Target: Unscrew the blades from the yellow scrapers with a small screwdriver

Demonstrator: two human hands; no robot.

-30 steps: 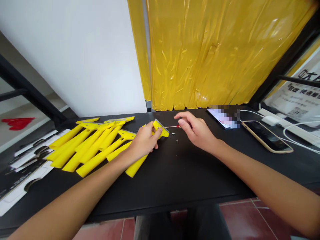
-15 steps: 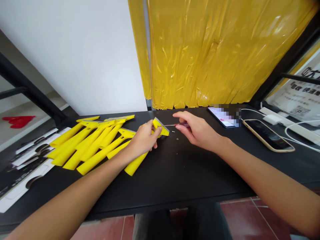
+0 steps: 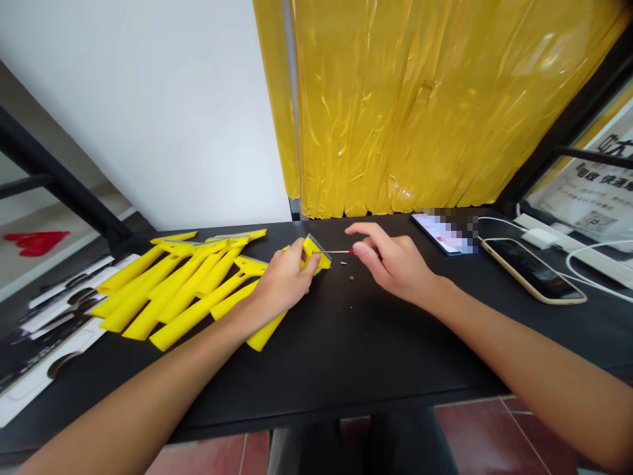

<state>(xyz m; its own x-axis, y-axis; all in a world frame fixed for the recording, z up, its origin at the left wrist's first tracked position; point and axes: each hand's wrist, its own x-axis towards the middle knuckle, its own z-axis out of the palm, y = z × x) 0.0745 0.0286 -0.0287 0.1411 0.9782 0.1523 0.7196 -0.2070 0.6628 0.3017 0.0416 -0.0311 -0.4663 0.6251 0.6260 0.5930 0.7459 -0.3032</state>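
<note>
A yellow scraper [image 3: 267, 331] with a metal blade edge is gripped near its head by my left hand [image 3: 287, 276]. My right hand [image 3: 395, 258] has its fingers round the handle of a screwdriver [image 3: 340, 252], mostly hidden in the palm. The thin shaft points left, and its tip meets the scraper's head. Just below the shaft a small screw [image 3: 343, 263] lies on the black table, and a tiny nut or washer [image 3: 351, 278] sits near it. Several more yellow scrapers [image 3: 198, 284] lie in an overlapping pile left of my left hand.
Black-and-white card packages [image 3: 59, 356] lie along the table's left side. At the right are a phone with a lit screen [image 3: 438, 231], a phone in a tan case [image 3: 534, 270] and a white power strip [image 3: 578, 247] with cables. A yellow plastic curtain [image 3: 395, 119] hangs behind the black table [image 3: 306, 382].
My right hand has shifted slightly right and turned on the screwdriver, its thumb and index finger changing position. The scraper's head has tilted a little; my left hand keeps its grip.
</note>
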